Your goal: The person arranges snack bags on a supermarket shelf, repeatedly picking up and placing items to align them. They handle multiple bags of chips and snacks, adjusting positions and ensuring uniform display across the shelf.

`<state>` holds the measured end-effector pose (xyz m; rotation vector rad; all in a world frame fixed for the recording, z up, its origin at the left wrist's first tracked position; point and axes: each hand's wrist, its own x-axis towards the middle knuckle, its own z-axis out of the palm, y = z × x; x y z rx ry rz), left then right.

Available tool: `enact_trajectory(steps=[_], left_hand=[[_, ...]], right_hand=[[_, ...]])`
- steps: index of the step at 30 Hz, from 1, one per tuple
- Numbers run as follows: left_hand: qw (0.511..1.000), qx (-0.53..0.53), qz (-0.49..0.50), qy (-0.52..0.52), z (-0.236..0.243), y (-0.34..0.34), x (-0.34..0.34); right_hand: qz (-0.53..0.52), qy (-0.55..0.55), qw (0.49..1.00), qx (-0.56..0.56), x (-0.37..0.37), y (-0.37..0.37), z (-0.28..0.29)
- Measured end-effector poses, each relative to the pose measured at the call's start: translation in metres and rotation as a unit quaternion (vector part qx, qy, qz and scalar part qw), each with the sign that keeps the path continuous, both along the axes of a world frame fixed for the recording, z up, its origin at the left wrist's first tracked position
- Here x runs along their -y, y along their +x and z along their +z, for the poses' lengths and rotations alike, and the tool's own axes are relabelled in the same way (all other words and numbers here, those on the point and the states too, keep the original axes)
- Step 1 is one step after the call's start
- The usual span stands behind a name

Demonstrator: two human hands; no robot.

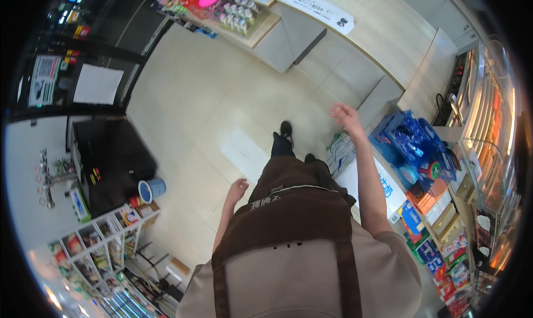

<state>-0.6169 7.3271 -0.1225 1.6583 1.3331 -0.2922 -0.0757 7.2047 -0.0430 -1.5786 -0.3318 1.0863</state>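
Note:
My right hand (345, 117) is held out ahead over the floor, fingers loosely stretched and apart, with nothing in it. It is nearest the counter's front and a blue plastic-wrapped bundle (410, 135) to its right. My left hand (239, 191) hangs low by my side with its fingers curled in, and I see nothing in it. Neither hand touches anything. A brown apron (283, 218) covers my front, and one dark shoe (286, 129) is forward on the tiles.
A wooden-topped counter (383, 26) curves ahead to the right, bearing a white sign (319, 10). At right is a lit glass food warmer (494, 107). A black cabinet (114, 162), a blue-and-white bucket (151, 190) and a goods rack (100, 235) line the left, near a dark glass door (133, 18).

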Motion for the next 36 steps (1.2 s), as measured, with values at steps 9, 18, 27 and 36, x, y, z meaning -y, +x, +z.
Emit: enact_trajectory(steps=[9, 18, 27, 36], left_hand=[[0.994, 0.059, -0.077, 0.046, 0.018, 0.137, -0.234], [0.941, 0.189, -0.258, 0.109, 0.133, 0.419, -0.364], [0.862, 0.270, -0.428, 0.046, 0.200, 0.548, -0.281], [0.638, 0.475, -0.567, 0.214, 0.316, 0.665, -0.206]], right_hand=[[-0.437, 0.107, 0.880, -0.152, -0.049, 0.163, -0.009], [-0.630, 0.217, 0.684, -0.298, -0.054, 0.213, -0.019], [-0.656, 0.262, 0.649, -0.283, -0.056, 0.209, -0.001], [-0.499, 0.409, 0.761, -0.069, -0.073, 0.170, 0.175]])
